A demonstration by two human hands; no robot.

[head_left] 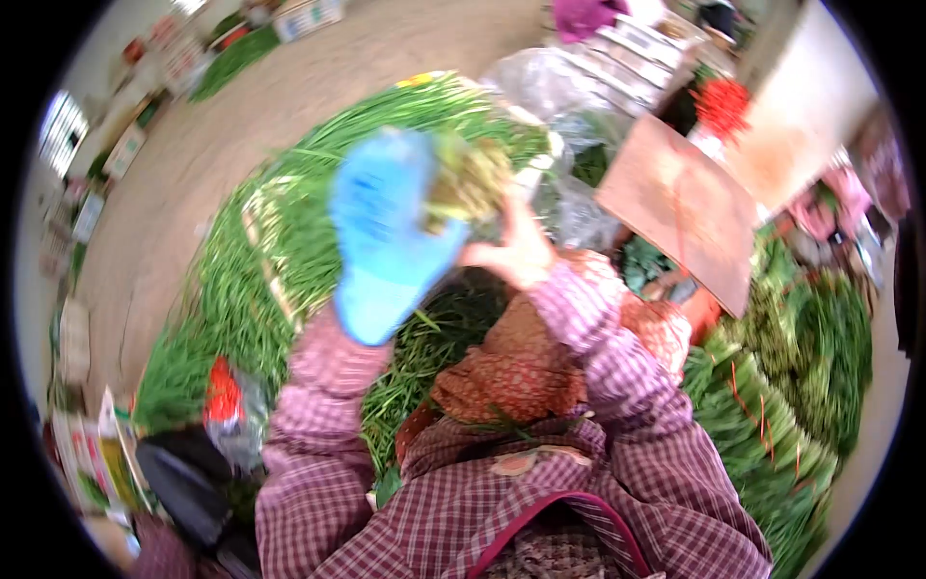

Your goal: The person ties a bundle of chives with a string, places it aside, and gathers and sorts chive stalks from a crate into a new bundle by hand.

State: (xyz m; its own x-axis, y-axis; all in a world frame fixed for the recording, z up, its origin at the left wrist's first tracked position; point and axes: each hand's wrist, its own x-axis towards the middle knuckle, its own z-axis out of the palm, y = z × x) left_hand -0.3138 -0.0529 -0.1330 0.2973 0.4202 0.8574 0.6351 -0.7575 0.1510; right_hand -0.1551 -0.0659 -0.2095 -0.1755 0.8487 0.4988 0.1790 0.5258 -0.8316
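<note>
My left hand [391, 232], in a blue mitten-like glove with dark writing, is closed around a bunch of chives [473, 181]. The bunch's pale, yellowish end points right and is smeared by motion. My right hand [519, 253] is bare, thumb and fingers spread apart. Its fingertips reach the right edge of the bunch, and its thumb lies close to the glove. Below both hands, loose chives [434, 338] lie by my lap. Beyond the glove spreads a large heap of long green chives [309, 207], with pale strips along its edges.
A brown board [680, 212] leans at the right, beside clear plastic bags [584, 135] and red ties [721, 108]. Bundled chives [762, 415] with red bands are stacked at the lower right. A red-and-clear bag [230, 400] sits at the left. Boxes [307, 17] line the far wall.
</note>
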